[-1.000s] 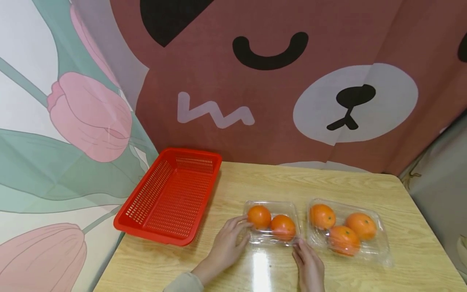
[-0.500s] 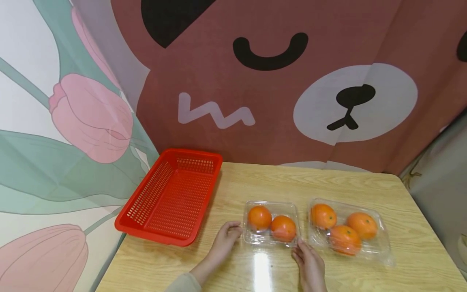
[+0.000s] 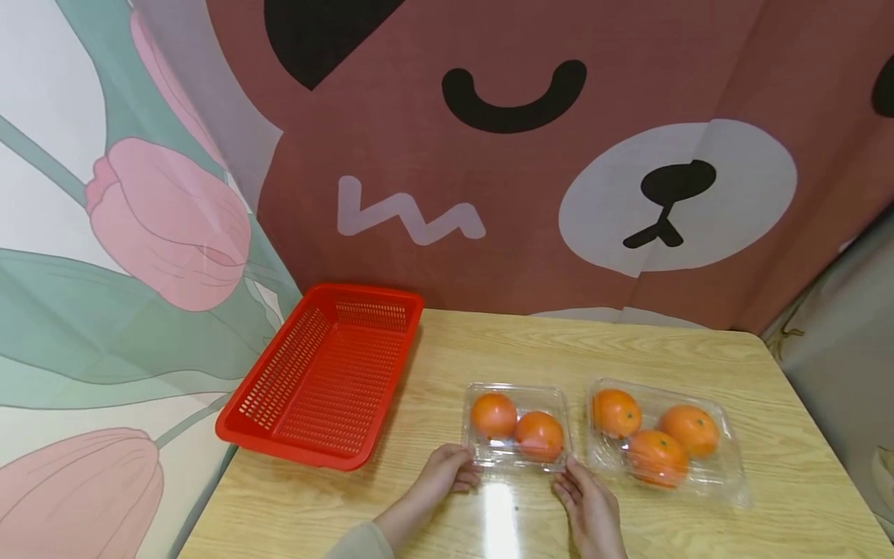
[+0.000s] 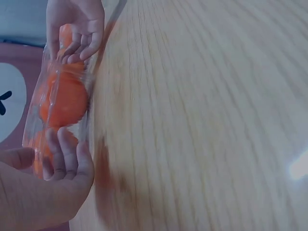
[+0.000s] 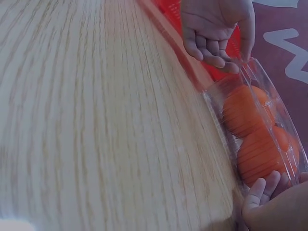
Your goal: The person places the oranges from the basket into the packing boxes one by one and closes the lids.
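A clear plastic fruit box (image 3: pixel 518 396) with two oranges (image 3: pixel 494 416) in it rests on the table, its lid down. My left hand (image 3: pixel 447 475) is at its near left corner. In the right wrist view that hand's thumb touches the lid's edge, its fingers curled just below. At the near right corner my right hand (image 3: pixel 592 505) holds the edge, thumb above and fingers bent under. Both hands also show beside the box in the left wrist view, where the left fingers (image 4: pixel 70 154) lie against its side.
A second clear box (image 3: pixel 719 473) holding three oranges (image 3: pixel 658 458) stands just right of the first. On the left is a red perforated basket (image 3: pixel 334 388). A printed cloth (image 3: pixel 391 272) hangs behind the wood-grain table (image 3: pixel 517 341).
My left hand first drew away from the box's left side, then came back to its near left corner. The right hand stays at the near right corner. The box has barely moved.
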`<action>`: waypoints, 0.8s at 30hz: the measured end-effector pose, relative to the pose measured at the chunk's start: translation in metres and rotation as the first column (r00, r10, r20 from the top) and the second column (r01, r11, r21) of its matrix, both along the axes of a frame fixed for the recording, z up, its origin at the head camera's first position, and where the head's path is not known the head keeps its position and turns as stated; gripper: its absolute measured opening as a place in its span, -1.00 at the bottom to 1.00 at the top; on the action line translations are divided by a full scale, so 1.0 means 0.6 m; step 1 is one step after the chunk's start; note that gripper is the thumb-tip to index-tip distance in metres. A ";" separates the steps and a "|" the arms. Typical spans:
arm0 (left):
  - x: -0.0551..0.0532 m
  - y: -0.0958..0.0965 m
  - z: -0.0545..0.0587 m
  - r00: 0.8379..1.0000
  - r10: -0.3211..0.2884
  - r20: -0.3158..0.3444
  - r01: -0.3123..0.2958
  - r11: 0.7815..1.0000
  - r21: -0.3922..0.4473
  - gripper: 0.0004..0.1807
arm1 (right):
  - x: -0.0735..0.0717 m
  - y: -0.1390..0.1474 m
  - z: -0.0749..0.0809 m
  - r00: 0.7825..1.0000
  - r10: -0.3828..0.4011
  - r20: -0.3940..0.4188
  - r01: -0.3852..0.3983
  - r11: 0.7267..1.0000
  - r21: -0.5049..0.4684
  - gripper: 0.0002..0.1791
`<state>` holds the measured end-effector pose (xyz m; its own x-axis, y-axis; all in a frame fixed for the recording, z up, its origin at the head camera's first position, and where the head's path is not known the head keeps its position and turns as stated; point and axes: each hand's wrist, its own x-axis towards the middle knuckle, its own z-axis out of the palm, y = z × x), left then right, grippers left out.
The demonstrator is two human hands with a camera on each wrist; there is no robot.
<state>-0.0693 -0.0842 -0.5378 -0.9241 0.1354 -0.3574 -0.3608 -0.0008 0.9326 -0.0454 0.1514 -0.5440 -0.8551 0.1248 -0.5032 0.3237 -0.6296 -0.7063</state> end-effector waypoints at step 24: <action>0.006 0.002 -0.004 0.995 0.040 -0.089 -0.040 0.999 -0.005 -0.88 | 0.009 0.001 -0.004 0.999 0.034 -0.034 -0.032 0.998 0.060 -0.76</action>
<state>-0.0658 -0.0833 -0.5399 -0.9569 0.0956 -0.2743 -0.2762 -0.0074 0.9611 -0.0397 0.1518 -0.5466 -0.8764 0.1247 -0.4652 0.3180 -0.5756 -0.7534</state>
